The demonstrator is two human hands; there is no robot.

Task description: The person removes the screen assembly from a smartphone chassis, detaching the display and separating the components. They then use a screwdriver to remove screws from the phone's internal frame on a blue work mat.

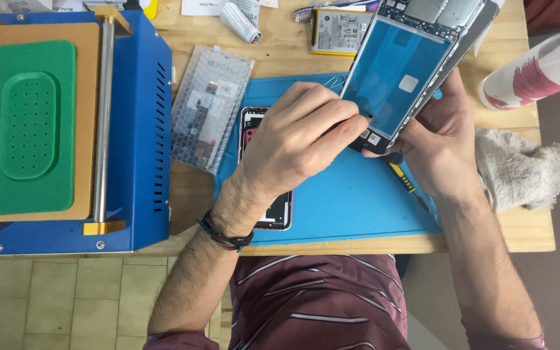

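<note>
Both hands tilt phone frame; left pinches edge, right cradles.

The phone screen assembly carries a glossy blue film in a dark frame, probably metal. Beneath lies a matt blue work mat, rubbery-looking, on a pale bare-wood table. The blue machine is painted sheet metal with a matt green pad. The rag is rough cloth; the bubble-wrap bag is clear plastic.

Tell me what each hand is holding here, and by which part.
The right hand holds the opened phone frame by its lower right edge. The left hand pinches at its bottom edge; what sits between those fingertips cannot be told.
</note>
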